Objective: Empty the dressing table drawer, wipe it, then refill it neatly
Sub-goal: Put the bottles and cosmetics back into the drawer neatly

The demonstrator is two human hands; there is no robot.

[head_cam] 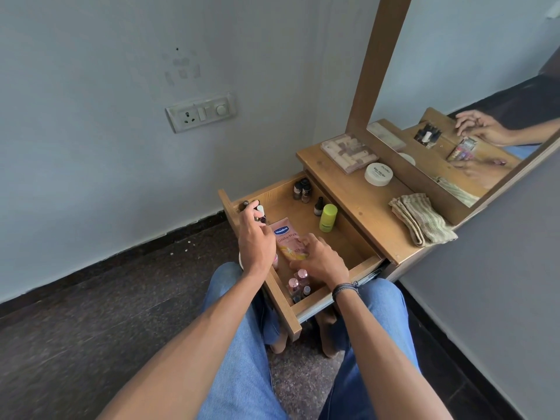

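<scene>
The wooden drawer (pixel 348 237) of the dressing table stands pulled out over my lap. My left hand (pixel 254 237) grips small dark bottles (pixel 256 209) at the drawer's far left corner. My right hand (pixel 318 262) holds the lower end of a pink Vaseline tube (pixel 286 237) lying in the drawer. Pink-capped nail polish bottles (pixel 298 281) stand at the near end. A lime-green bottle (pixel 328 217), a dropper bottle (pixel 318 206) and a cluster of little dark bottles (pixel 302 189) stand toward the back.
On the tabletop (pixel 369 213) lie a folded striped cloth (pixel 421 219), a white round jar (pixel 378 174) and a clear case of rollers (pixel 348 153). A wood-framed mirror (pixel 454 86) rises behind. A switch plate (pixel 201 112) sits on the wall at left.
</scene>
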